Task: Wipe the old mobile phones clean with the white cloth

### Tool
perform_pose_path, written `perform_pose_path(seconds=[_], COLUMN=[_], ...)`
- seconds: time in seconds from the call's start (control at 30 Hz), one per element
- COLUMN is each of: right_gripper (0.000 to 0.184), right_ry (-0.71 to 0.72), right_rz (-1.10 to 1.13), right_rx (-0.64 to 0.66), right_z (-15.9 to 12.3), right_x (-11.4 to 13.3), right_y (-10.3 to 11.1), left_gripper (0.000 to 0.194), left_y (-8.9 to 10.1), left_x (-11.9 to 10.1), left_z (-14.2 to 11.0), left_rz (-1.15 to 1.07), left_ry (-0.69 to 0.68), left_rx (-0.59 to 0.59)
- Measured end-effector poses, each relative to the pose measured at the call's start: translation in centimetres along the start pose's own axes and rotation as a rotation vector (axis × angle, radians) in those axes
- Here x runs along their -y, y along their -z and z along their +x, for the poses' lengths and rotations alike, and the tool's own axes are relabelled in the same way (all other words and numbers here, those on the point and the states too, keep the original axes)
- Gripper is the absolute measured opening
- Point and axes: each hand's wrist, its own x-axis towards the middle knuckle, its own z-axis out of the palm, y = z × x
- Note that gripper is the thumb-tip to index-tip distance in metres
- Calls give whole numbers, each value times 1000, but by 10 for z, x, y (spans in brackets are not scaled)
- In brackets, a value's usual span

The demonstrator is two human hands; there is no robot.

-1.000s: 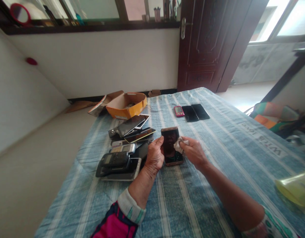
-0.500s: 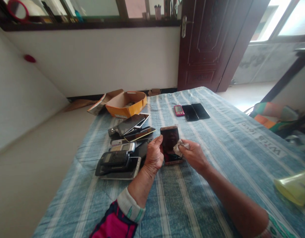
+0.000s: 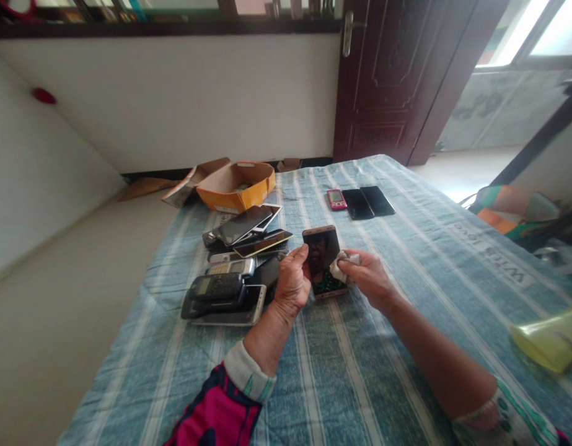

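Note:
My left hand grips a smartphone by its left edge, thumb at the side of the dark, reflective screen. The phone has a gold-coloured frame and is held over the striped cloth. In my right hand a crumpled white tissue is pinched between thumb and fingers, against the phone's right edge. Left of my left hand lies a pile of old phones, among them a black phone on a white-framed smartphone, a silver keypad phone and a dark smartphone.
A yellow cardboard box with its lid open stands behind the pile. Farther right lie a pink phone and two black smartphones side by side. A yellow translucent object rests at the right. The blue striped cloth covers the surface.
The tissue and my right hand have shifted slightly at the phone's right edge. The phone is tilted a little differently. The whole view has dipped slightly downward.

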Motion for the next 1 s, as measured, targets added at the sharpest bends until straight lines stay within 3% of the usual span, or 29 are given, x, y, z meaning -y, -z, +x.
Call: perform_pose_path(seconds=[0.57, 0.73, 1.0], right_gripper=[20, 19, 18], right_ry=[-59, -54, -80], right_rz=[-30, -248, -370], right_rx=[92, 217, 374], right_z=[6, 16, 40], right_x=[16, 28, 53], right_y=[23, 43, 60], left_gripper=[18, 18, 22], left_y=[2, 5, 2], left_x=[-1, 0, 0], left_z=[-4, -2, -1], left_rz=[-13, -17, -33], left_ry=[70, 110, 158], left_rx=[82, 97, 58])
